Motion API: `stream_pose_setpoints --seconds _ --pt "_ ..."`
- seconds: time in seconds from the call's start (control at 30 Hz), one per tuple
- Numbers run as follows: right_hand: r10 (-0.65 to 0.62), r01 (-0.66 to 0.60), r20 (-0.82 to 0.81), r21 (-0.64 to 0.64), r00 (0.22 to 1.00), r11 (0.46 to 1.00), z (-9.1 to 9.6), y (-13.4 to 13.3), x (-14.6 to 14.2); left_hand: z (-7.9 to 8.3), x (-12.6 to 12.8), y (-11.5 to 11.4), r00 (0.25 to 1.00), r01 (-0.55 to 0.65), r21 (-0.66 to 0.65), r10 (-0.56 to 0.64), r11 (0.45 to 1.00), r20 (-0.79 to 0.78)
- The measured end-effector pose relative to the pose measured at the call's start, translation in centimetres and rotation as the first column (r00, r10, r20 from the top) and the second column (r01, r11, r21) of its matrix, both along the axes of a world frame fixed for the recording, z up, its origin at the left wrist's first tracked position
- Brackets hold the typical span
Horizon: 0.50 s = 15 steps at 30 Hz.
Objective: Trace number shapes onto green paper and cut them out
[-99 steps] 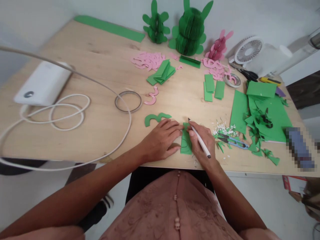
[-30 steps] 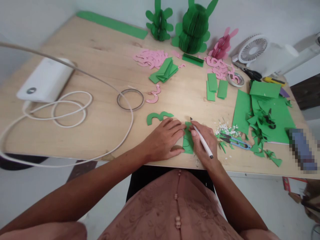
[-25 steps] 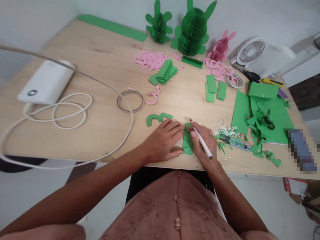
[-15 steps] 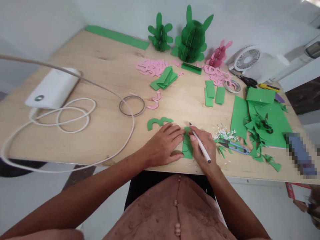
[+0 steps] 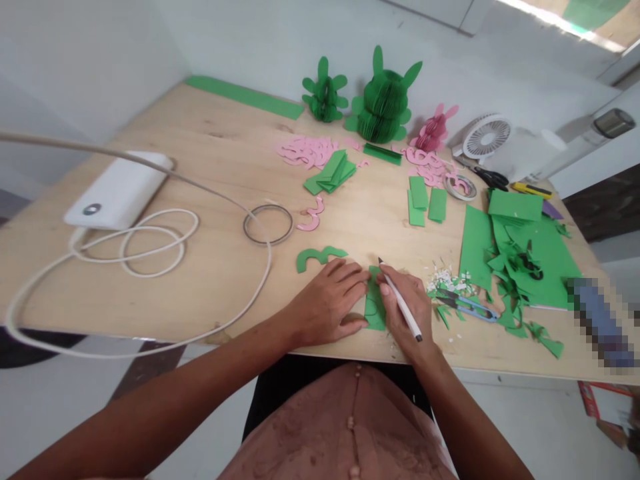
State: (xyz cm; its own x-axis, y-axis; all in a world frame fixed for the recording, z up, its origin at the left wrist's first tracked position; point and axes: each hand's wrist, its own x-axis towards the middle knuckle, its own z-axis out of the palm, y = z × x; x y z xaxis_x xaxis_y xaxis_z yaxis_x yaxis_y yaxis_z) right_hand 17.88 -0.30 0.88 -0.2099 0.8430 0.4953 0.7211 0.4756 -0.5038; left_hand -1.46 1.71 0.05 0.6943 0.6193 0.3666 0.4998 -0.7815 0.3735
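Note:
A small green paper rectangle [image 5: 375,315] lies near the table's front edge, with a curved pen line drawn on it. My left hand [image 5: 330,303] rests flat, palm down, its fingertips at the left edge of this paper. On the paper's right side, my right hand [image 5: 409,299] grips a white marker [image 5: 401,307] with a dark tip and a dark end. The marker leans across the hand, one end pointing up and away from me. Just beyond my left hand is a wavy green paper cutout [image 5: 320,256], and farther back a wavy pink cutout [image 5: 314,217].
Thread snips [image 5: 470,305] lie among paper scraps on the right, beside green sheets [image 5: 555,260]. Honeycomb paper figures [image 5: 384,107] stand at the back near a white fan [image 5: 487,137]. Leftward are a tape ring [image 5: 268,225], a white power bank [image 5: 117,193] and its looped cable.
The whole scene sits slightly lower in the view, as the head has tilted up. Both hands, the marker and the paper keep nearly the same places on the table.

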Motion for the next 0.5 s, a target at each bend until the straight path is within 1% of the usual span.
stream_pose_setpoints --seconds 0.27,0.5 --pt "-0.016 0.016 0.032 -0.001 0.999 1.000 -0.25 0.13 0.08 -0.01 -0.03 -0.02 1.000 -0.001 0.001 0.001 1.000 -0.001" --pt "-0.017 0.017 0.027 -0.013 0.999 1.000 -0.23 0.11 0.09 -0.12 -0.11 -0.05 1.000 0.002 0.016 -0.002 1.000 0.015"
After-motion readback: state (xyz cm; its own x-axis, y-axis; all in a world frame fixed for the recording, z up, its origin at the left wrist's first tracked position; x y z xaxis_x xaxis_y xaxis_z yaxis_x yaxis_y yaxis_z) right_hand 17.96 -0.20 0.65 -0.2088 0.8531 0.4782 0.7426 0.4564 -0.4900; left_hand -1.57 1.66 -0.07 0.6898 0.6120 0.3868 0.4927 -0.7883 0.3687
